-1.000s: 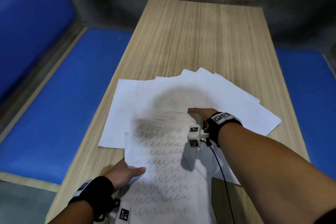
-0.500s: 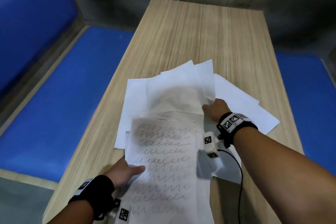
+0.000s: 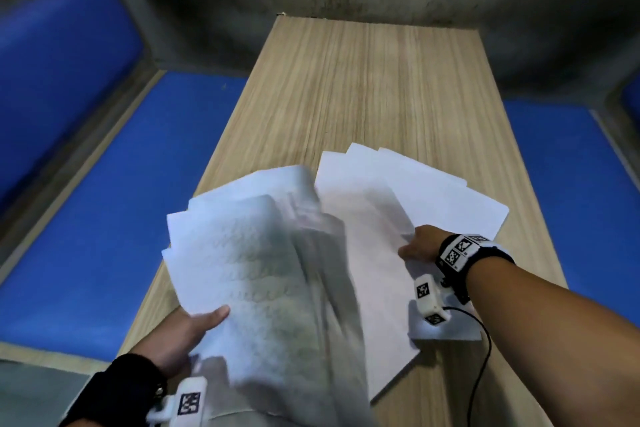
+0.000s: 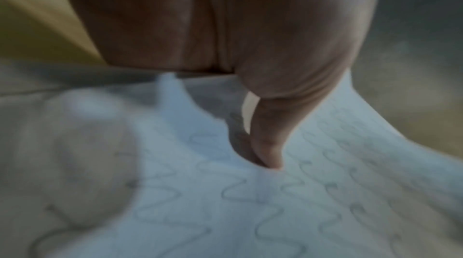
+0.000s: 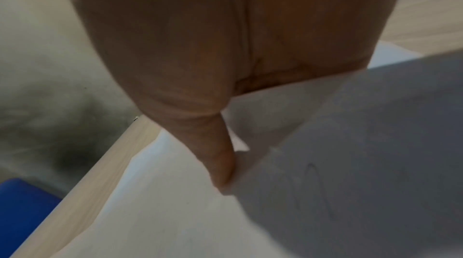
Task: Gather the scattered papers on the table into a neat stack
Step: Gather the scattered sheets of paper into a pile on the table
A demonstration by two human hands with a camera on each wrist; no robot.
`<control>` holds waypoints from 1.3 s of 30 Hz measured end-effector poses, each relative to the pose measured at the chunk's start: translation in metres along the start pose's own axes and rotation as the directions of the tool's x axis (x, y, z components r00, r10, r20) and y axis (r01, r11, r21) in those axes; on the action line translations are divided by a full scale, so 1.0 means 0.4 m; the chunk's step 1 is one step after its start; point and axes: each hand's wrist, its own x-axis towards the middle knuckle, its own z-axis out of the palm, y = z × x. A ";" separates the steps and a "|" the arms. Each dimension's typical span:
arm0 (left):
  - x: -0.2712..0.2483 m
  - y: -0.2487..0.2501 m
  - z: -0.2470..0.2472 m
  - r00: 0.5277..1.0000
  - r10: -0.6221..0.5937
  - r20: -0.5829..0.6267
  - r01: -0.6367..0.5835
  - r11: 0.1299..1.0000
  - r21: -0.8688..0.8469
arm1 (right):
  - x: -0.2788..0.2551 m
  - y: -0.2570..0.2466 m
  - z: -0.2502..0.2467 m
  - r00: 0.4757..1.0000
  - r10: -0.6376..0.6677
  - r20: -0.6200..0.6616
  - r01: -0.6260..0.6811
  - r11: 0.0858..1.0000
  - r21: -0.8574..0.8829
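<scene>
Wooden desk [image 3: 363, 87] carried both paper lots. Left hand [image 3: 183, 333] gripped the scribbled sheaf [image 3: 256, 281] near-left, thumb on top; right hand [image 3: 420, 248] pinched the blank sheets [image 3: 433, 204] fanned at right.

Left hand [image 3: 180, 333]: thumb on top, gripping lifted sheets [image 3: 249, 274]. Right hand [image 3: 420, 246]: forearm extended, thumb pinching flat sheets [image 3: 374, 253].
</scene>
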 end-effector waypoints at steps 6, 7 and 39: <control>0.053 -0.075 -0.031 0.985 -0.154 -0.076 0.146 0.985 -0.095 | -0.017 -0.082 0.033 0.991 -0.095 0.096 0.074 0.977 0.201; 0.062 -0.081 -0.031 0.982 -0.164 -0.090 0.157 0.984 -0.079 | -0.020 -0.091 0.042 0.988 -0.104 0.114 0.074 0.968 0.238; 0.110 -0.144 0.003 0.936 -0.342 -0.085 0.326 0.931 -0.162 | -0.281 0.030 -0.094 0.869 -0.164 -0.468 0.344 0.878 0.331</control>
